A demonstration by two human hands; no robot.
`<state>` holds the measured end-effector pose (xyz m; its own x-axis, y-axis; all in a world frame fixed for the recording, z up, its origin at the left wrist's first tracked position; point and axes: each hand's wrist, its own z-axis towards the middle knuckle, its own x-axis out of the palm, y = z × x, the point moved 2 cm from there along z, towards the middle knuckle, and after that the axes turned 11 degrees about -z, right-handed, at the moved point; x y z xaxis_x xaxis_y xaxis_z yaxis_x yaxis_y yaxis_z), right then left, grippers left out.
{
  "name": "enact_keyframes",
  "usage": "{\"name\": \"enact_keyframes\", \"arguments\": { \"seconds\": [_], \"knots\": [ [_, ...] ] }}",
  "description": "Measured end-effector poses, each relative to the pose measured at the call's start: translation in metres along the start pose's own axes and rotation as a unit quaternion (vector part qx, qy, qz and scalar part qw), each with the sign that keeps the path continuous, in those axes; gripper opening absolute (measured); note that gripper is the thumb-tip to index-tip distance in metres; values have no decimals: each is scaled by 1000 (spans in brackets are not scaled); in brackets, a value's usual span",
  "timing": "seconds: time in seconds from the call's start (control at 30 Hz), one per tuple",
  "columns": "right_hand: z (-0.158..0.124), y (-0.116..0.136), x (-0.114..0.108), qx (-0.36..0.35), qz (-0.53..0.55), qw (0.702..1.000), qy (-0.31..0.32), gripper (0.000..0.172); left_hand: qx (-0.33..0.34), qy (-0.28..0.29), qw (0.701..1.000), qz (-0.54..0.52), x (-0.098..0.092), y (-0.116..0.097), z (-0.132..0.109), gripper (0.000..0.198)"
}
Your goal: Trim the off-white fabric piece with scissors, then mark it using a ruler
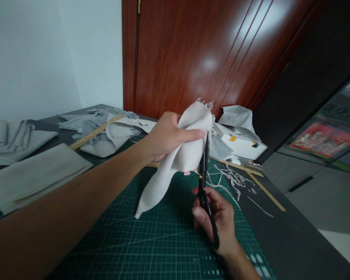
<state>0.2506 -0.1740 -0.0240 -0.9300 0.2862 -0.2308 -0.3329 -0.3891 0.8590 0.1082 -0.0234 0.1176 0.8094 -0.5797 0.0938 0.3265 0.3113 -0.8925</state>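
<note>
My left hand (175, 134) pinches a piece of off-white fabric (189, 151) with the thumb on top, holding it up above the green cutting mat (151, 241). The fabric's upper edge is frayed into loose threads, and a narrow tail hangs down to the left. My right hand (217, 216) grips black scissors (203, 175) by the handles. Their blades point upward along the fabric's right edge and look nearly closed; whether they touch the cloth I cannot tell.
Folded cloth (37, 175) and crumpled fabric scraps (105, 132) lie at left, a wooden strip (96, 132) across them. Cut cords (236, 179) and another wooden strip (266, 190) are at right. Behind these stands a white box (242, 144), with a brown door (186, 58) beyond the table.
</note>
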Motion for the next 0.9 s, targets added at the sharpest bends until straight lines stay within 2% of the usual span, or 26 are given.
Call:
{"name": "enact_keyframes", "arguments": {
  "seconds": [0.3,0.57,0.9],
  "knots": [
    [-1,-2,-1,2,12,1000,-2,35,7,6,1000,28,2,3,-3,28],
    [1,-1,0,1,15,1000,-2,36,25,-11,999,47,2,4,-3,29],
    [1,-2,0,-2,20,1000,-5,38,15,-19,996,81,5,0,-5,31]
  ]
}}
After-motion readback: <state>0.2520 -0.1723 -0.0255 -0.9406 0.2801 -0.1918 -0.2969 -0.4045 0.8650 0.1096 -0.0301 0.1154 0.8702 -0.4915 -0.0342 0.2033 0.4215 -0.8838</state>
